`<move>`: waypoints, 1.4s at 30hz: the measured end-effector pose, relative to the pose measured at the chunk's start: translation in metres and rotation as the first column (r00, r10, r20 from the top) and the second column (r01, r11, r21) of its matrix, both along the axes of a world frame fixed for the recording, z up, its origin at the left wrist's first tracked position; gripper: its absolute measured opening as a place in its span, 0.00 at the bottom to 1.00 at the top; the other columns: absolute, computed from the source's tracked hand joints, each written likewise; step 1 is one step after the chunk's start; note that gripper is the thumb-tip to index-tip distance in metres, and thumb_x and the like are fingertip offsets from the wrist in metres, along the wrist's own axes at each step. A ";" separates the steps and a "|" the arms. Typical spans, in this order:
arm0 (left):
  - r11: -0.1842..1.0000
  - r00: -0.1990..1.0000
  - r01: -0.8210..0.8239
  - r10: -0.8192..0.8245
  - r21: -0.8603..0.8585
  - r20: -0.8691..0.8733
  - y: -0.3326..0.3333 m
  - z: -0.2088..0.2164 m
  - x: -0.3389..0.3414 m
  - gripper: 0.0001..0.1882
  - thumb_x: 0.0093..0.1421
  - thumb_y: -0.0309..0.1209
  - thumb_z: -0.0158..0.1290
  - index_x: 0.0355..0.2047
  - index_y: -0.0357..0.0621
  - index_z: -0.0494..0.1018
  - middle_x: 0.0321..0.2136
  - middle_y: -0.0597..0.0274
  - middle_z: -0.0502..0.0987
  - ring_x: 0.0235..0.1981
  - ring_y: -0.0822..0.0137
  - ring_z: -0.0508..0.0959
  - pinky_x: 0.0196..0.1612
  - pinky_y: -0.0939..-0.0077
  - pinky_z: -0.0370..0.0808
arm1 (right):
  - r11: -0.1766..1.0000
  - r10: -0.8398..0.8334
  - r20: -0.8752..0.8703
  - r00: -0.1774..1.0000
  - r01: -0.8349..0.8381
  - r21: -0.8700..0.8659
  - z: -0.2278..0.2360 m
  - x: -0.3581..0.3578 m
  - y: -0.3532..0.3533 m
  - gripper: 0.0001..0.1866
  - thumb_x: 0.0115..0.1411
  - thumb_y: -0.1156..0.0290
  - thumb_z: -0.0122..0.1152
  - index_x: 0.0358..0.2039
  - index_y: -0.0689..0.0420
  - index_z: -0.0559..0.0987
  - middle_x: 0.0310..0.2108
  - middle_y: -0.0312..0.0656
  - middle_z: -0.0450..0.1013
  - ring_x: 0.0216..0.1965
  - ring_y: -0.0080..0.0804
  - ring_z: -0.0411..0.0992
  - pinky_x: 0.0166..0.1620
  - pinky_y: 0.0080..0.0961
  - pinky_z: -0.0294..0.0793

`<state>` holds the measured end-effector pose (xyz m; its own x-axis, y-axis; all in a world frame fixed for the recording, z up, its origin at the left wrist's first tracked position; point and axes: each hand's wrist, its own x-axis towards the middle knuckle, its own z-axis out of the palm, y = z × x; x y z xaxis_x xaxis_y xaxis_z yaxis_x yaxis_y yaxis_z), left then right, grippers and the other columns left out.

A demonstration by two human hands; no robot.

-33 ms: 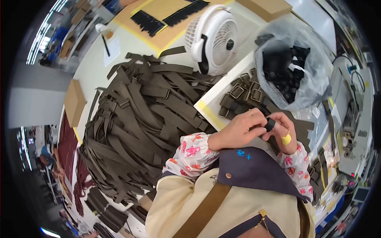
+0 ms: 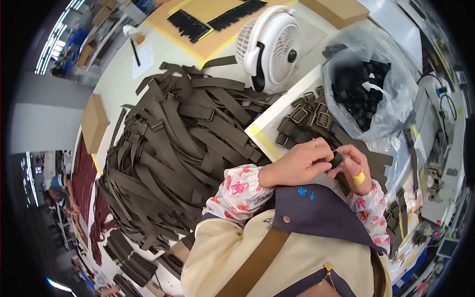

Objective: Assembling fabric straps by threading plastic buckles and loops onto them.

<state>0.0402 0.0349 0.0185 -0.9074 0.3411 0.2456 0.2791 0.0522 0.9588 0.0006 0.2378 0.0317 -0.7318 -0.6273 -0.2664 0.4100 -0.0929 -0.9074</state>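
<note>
Here's the white fan [image 2: 269,52] standing proud on the pale worktop [image 2: 115,89], grille turned to the right, with a brown carton [image 2: 336,11] beyond it at the top edge. Over on the left, a dark pen [image 2: 134,53] lies on a white sheet [image 2: 144,64], and a cardboard box [image 2: 94,123] sits near maroon material [image 2: 83,190]! Far left, a co-worker [image 2: 61,190] bends forward, while out right a pale machine [image 2: 435,193] shows a small red light [image 2: 438,223].

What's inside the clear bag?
The bag holds a heap of black pieces, with a white strip showing among them. The upper pieces cover whatever lies deeper, so the bottom cannot be seen.
</note>
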 end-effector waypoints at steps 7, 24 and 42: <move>0.995 0.996 0.025 -0.016 -0.099 0.092 -0.011 -0.005 0.017 0.04 0.49 0.22 0.51 0.25 0.38 0.66 0.22 0.60 0.70 0.24 0.65 0.72 0.28 0.74 0.69 | 0.937 0.285 -0.038 0.958 -0.270 0.221 -0.011 -0.003 -0.010 0.14 0.51 0.75 0.61 0.34 0.63 0.67 0.29 0.37 0.70 0.27 0.21 0.72 0.31 0.18 0.72; 0.123 0.892 -0.187 0.438 -0.975 -0.116 -0.144 -0.012 0.194 0.12 0.47 0.26 0.51 0.35 0.44 0.74 0.35 0.60 0.73 0.38 0.63 0.72 0.39 0.72 0.68 | 0.919 0.222 -0.078 0.972 -0.181 0.351 -0.034 0.015 -0.017 0.11 0.59 0.77 0.52 0.41 0.66 0.72 0.30 0.39 0.73 0.31 0.23 0.73 0.37 0.18 0.72; 0.436 0.775 -0.631 0.383 -0.642 -0.502 -0.175 0.073 0.093 0.14 0.46 0.15 0.50 0.34 0.43 0.74 0.28 0.60 0.76 0.31 0.62 0.76 0.50 0.62 0.66 | 0.974 0.225 -0.141 0.964 -0.218 0.065 -0.006 0.020 -0.049 0.12 0.56 0.72 0.56 0.40 0.64 0.74 0.49 0.46 0.65 0.46 0.26 0.65 0.48 0.23 0.64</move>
<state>0.1327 -0.1405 0.0914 -0.9254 0.0008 0.3791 0.1574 0.9105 0.3823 0.0206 0.1892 0.0261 -0.6092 -0.7672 -0.2008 0.2778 0.0306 -0.9601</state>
